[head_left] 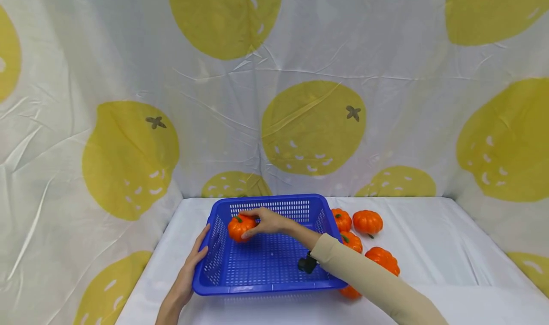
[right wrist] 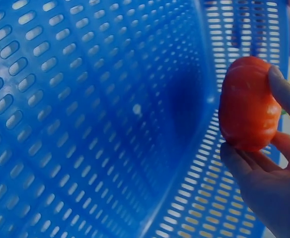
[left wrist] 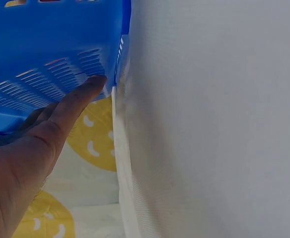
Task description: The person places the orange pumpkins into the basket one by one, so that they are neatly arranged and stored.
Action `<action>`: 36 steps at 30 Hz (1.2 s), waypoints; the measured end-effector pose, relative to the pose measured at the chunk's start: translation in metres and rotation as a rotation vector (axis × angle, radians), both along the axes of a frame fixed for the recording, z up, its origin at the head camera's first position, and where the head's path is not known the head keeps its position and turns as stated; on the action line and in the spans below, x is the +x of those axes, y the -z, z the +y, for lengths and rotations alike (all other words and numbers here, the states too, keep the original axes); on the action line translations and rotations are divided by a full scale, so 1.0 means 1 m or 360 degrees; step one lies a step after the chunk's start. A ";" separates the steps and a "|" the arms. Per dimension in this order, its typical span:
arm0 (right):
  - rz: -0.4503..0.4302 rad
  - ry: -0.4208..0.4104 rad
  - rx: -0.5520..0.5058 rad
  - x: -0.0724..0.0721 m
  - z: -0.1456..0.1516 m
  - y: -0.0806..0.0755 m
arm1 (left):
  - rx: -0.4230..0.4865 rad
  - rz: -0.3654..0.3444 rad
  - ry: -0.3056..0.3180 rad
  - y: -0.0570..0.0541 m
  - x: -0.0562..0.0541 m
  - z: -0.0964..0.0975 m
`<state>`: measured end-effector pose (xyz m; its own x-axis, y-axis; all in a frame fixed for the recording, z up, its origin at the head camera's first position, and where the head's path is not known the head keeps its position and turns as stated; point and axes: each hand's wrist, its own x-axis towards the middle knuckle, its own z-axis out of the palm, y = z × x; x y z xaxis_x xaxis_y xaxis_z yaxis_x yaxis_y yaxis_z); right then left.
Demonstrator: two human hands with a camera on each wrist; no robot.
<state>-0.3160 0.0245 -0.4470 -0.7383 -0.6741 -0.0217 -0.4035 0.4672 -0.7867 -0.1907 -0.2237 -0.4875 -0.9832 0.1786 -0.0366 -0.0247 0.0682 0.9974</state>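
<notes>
A small orange pumpkin (head_left: 240,228) with a green stem is gripped between the thumb and fingers of my right hand (head_left: 267,221), inside the blue plastic basket (head_left: 268,288). In the right wrist view the pumpkin (right wrist: 249,104) hangs over the perforated floor, close to a side wall. My left hand (head_left: 187,271) lies against the basket's left outer side, its fingers extended. The left wrist view shows that hand (left wrist: 50,129) along the slotted wall of the basket (left wrist: 50,44).
Right of the basket several more orange pumpkins (head_left: 367,222) lie on the white-covered table (head_left: 433,248), some partly hidden by the basket's rim and my right sleeve (head_left: 369,277). A white curtain (head_left: 223,101) printed with yellow lemons hangs behind and at the sides.
</notes>
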 end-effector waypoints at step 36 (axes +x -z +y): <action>0.0029 0.0017 -0.0005 0.001 -0.005 0.022 | 0.0019 -0.0021 0.0007 0.002 0.000 -0.001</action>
